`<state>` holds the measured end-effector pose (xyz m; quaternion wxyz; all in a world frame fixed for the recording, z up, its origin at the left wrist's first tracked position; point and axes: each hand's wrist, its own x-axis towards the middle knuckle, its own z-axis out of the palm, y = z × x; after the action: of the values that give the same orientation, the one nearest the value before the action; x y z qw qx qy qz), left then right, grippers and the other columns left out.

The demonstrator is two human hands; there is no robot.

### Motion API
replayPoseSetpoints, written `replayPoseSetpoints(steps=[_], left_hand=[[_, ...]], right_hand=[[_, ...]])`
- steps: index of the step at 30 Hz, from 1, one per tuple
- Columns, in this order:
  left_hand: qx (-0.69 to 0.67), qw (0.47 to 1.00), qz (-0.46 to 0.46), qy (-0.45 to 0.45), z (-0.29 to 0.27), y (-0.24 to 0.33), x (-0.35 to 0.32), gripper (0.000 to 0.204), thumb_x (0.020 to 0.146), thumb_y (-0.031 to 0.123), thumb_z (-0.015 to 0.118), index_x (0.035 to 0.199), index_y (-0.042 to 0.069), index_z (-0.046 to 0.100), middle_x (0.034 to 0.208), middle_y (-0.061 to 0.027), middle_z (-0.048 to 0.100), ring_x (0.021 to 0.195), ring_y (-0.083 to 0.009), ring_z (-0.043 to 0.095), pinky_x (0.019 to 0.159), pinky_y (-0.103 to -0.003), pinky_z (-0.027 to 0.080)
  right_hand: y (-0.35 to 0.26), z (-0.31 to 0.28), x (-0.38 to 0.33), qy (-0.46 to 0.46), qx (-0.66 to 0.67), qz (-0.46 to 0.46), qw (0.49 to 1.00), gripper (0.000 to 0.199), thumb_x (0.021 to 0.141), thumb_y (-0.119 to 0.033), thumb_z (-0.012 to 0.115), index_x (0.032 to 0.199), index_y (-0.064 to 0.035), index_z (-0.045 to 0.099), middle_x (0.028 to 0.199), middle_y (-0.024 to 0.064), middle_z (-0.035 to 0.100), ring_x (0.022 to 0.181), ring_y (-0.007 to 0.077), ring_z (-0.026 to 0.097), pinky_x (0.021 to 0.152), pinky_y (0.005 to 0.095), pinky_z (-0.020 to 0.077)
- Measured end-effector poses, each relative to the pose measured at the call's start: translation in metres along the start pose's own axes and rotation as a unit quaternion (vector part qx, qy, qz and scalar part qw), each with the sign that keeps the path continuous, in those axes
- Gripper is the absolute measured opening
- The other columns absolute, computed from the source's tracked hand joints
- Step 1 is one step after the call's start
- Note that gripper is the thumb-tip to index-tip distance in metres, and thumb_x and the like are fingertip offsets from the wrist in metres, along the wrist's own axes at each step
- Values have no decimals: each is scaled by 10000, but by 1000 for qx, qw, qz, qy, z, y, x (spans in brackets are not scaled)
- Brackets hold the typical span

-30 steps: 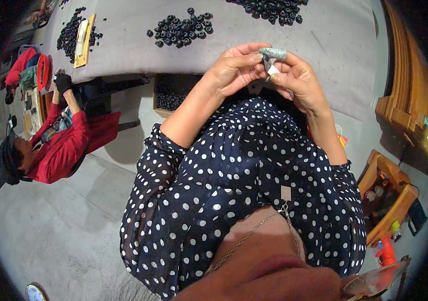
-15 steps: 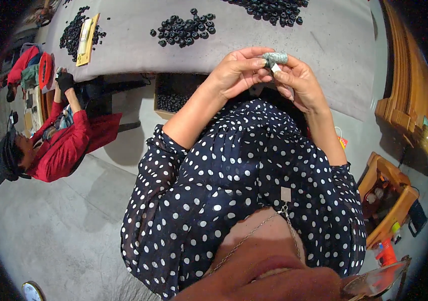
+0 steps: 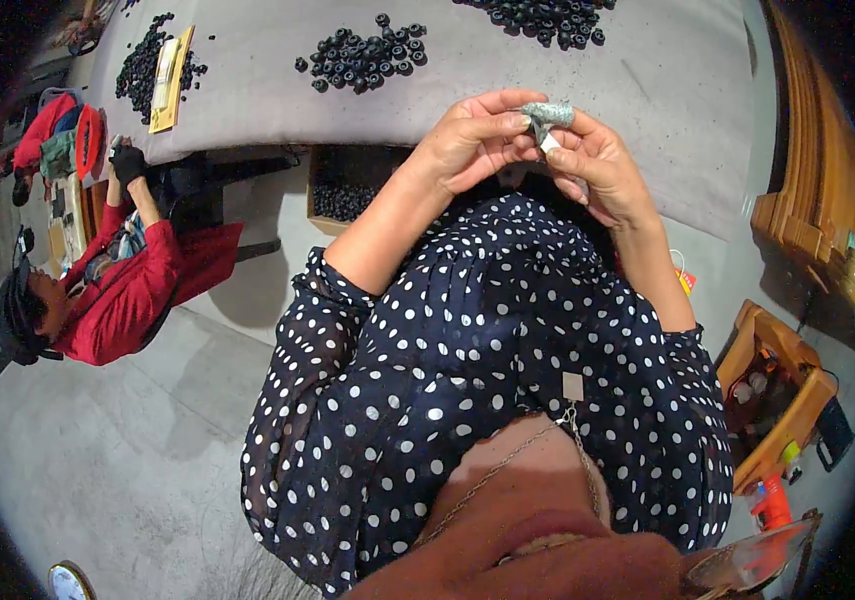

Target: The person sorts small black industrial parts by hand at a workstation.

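Both hands meet over the near edge of the grey-covered table. My left hand is closed, thumb and fingertips pinching a small dark piece, mostly hidden by the fingers. Close against it on the right, my right hand is closed around a small white-tipped thing whose kind I cannot make out. A speckled grey-green wrap covers what looks like the tip of my right forefinger. Beyond my hands lies a loose pile of small black round rubber-like parts.
More black parts lie at the far edge, and others at left beside a yellow strip. An open box of small black pieces sits below the table edge. A co-worker in red sits left; wooden furniture stands right.
The white-tipped thing shows slightly more between my hands, which have barely moved. The rest of the scene has shifted only a little in view.
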<state>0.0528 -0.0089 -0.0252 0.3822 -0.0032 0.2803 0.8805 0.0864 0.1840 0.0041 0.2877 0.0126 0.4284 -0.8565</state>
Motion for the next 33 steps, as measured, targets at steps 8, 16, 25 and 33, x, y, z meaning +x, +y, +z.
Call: replayPoseSetpoints(steps=[8,16,25,33], left_hand=[[-13,1000,-1,-9,1,-4,0,367,848,79,603,1197,-6,531,1065,-122,620,888,-192,632,793,-308,543],[-5,1000,-5,4,3,-9,-2,395,850,79,595,1225,-7,505,1081,-120,613,914,-186,624,804,-301,536],[-25,1000,13,-4,0,-9,-3,424,845,102,614,1242,7,499,1063,-90,615,905,-165,604,791,-284,504],[-2,1000,11,-9,-2,-8,-4,427,842,99,624,1239,6,497,1065,-103,612,912,-172,603,806,-291,503]], right_hand=[[2,0,0,19,11,1,1000,310,845,-66,624,1137,5,547,859,68,653,500,19,481,402,131,354],[1,-1,-5,16,-10,-9,1000,300,845,-81,630,1124,5,559,853,54,648,497,16,465,403,135,346],[0,12,-8,39,-60,-27,997,325,835,-68,634,1137,0,537,871,54,641,503,17,471,407,131,357],[4,6,-6,34,-32,-8,999,348,826,-67,644,1148,-3,531,870,64,649,486,20,478,400,123,363]])
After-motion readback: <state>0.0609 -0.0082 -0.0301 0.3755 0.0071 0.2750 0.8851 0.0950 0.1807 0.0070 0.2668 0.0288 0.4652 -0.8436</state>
